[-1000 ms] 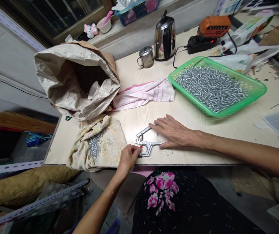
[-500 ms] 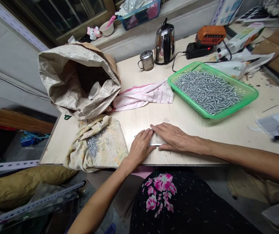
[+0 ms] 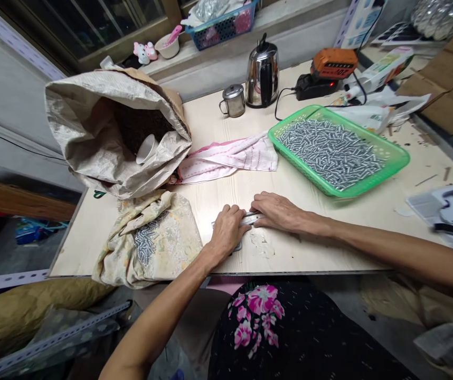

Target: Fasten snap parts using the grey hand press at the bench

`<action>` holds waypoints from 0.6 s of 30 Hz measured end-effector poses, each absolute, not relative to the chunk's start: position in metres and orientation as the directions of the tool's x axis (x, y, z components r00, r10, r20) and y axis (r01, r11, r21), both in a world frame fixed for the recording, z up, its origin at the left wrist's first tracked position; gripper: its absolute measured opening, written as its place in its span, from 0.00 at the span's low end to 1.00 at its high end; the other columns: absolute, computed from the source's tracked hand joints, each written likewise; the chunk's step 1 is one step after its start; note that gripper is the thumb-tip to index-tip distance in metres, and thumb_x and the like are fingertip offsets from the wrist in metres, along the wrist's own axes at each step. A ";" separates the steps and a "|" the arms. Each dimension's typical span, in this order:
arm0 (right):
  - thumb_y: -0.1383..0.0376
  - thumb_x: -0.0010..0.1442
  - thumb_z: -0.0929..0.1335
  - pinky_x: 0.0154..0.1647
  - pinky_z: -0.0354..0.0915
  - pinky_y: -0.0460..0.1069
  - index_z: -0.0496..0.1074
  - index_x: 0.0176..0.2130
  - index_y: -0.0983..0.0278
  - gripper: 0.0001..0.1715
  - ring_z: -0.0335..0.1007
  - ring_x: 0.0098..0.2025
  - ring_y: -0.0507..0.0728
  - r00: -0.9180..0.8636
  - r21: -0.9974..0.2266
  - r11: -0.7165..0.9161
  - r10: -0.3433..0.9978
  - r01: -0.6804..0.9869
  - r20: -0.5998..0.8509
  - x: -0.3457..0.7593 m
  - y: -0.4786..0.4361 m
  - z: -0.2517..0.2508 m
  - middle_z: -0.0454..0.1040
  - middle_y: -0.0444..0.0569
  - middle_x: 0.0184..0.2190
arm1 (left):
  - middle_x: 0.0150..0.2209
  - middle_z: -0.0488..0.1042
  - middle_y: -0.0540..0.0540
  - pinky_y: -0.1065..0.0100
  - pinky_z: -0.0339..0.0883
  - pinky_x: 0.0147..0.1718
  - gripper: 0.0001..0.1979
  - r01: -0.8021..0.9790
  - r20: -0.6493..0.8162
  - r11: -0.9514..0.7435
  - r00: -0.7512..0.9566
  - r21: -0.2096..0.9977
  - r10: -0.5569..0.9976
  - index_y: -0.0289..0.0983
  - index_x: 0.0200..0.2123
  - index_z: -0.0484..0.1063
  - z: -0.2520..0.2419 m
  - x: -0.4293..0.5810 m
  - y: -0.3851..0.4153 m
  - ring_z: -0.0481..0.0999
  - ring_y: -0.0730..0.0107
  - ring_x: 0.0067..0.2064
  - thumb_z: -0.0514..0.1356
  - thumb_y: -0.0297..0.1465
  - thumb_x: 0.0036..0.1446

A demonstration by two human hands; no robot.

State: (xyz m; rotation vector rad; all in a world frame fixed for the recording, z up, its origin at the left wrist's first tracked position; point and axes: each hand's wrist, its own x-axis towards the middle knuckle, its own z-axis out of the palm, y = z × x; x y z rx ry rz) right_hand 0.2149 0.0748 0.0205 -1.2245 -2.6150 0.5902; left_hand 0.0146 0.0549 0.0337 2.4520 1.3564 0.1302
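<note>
Close to the table's front edge, my left hand is closed on the left part of a narrow metal strip. My right hand pinches the right end of the same strip, its thumb below and fingers above. Part of a flat grey piece shows under my left palm; the rest is hidden. Small metal pins lie on a patterned yellow cloth left of my left hand. Many similar pins fill a green plastic basket beyond my right hand.
An open woven sack holding a white cup stands at the back left. Behind the hands lies a pink-white towel. A lidded mug, a steel kettle and an orange battery on a charger line the back.
The strip has risen off the table's front area and tilted between my hands. My right fingers have curled in around its end. The camera view has shifted slightly.
</note>
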 end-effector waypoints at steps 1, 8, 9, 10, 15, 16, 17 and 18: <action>0.62 0.62 0.70 0.39 0.59 0.51 0.71 0.38 0.64 0.08 0.65 0.39 0.59 -0.646 -0.459 0.575 0.763 0.677 0.001 0.213 0.076 0.019 0.72 0.50 0.36 | 0.39 0.71 0.44 0.59 0.66 0.42 0.06 0.810 -0.075 -0.479 0.531 0.338 0.844 0.38 0.41 0.73 0.033 0.015 0.055 0.68 0.57 0.44 0.63 0.32 0.60; 0.57 0.63 0.70 0.41 0.60 0.52 0.73 0.40 0.66 0.14 0.65 0.42 0.60 -0.657 -0.422 0.608 0.753 0.673 0.037 0.213 0.084 0.017 0.72 0.53 0.37 | 0.42 0.74 0.41 0.58 0.68 0.44 0.08 0.854 -0.055 -0.451 0.479 0.261 0.876 0.37 0.44 0.73 0.031 0.018 0.050 0.69 0.55 0.47 0.61 0.31 0.61; 0.54 0.60 0.72 0.42 0.60 0.53 0.73 0.43 0.66 0.20 0.64 0.43 0.62 -0.670 -0.399 0.627 0.742 0.669 0.043 0.215 0.088 0.018 0.71 0.55 0.39 | 0.46 0.74 0.39 0.56 0.68 0.46 0.11 0.865 -0.026 -0.437 0.456 0.246 0.890 0.36 0.48 0.71 0.029 0.020 0.044 0.70 0.54 0.49 0.61 0.30 0.61; 0.51 0.57 0.73 0.42 0.61 0.54 0.74 0.46 0.67 0.25 0.64 0.44 0.63 -0.689 -0.380 0.647 0.724 0.661 0.035 0.218 0.093 0.020 0.71 0.56 0.41 | 0.50 0.72 0.37 0.54 0.68 0.50 0.15 0.873 0.018 -0.424 0.433 0.239 0.901 0.34 0.52 0.69 0.026 0.021 0.037 0.69 0.52 0.52 0.60 0.28 0.62; 0.58 0.65 0.67 0.42 0.60 0.53 0.75 0.47 0.65 0.15 0.66 0.42 0.60 -0.719 -0.349 0.666 0.694 0.660 -0.036 0.223 0.117 0.025 0.73 0.54 0.40 | 0.64 0.63 0.36 0.46 0.59 0.61 0.21 0.840 0.174 -0.468 0.435 0.276 0.884 0.36 0.61 0.61 0.004 0.034 -0.008 0.59 0.49 0.66 0.55 0.28 0.65; 0.61 0.66 0.66 0.42 0.59 0.53 0.76 0.45 0.64 0.12 0.67 0.42 0.60 -0.702 -0.322 0.661 0.712 0.677 -0.013 0.221 0.120 0.024 0.74 0.54 0.40 | 0.64 0.64 0.36 0.45 0.59 0.62 0.20 0.833 0.169 -0.477 0.447 0.281 0.879 0.37 0.60 0.62 0.001 0.036 -0.014 0.61 0.49 0.66 0.55 0.29 0.66; 0.63 0.66 0.65 0.42 0.58 0.53 0.76 0.43 0.65 0.11 0.66 0.42 0.60 -0.683 -0.291 0.657 0.730 0.696 0.016 0.219 0.123 0.023 0.74 0.54 0.40 | 0.62 0.66 0.37 0.43 0.58 0.62 0.20 0.829 0.160 -0.482 0.455 0.284 0.876 0.36 0.60 0.62 0.000 0.038 -0.018 0.62 0.49 0.65 0.55 0.31 0.66; 0.64 0.66 0.65 0.42 0.57 0.53 0.76 0.42 0.65 0.10 0.66 0.43 0.60 -0.667 -0.261 0.653 0.744 0.711 0.043 0.215 0.125 0.022 0.74 0.53 0.40 | 0.61 0.68 0.37 0.42 0.57 0.62 0.19 0.828 0.151 -0.483 0.458 0.286 0.876 0.36 0.59 0.63 -0.001 0.039 -0.021 0.64 0.49 0.64 0.54 0.32 0.67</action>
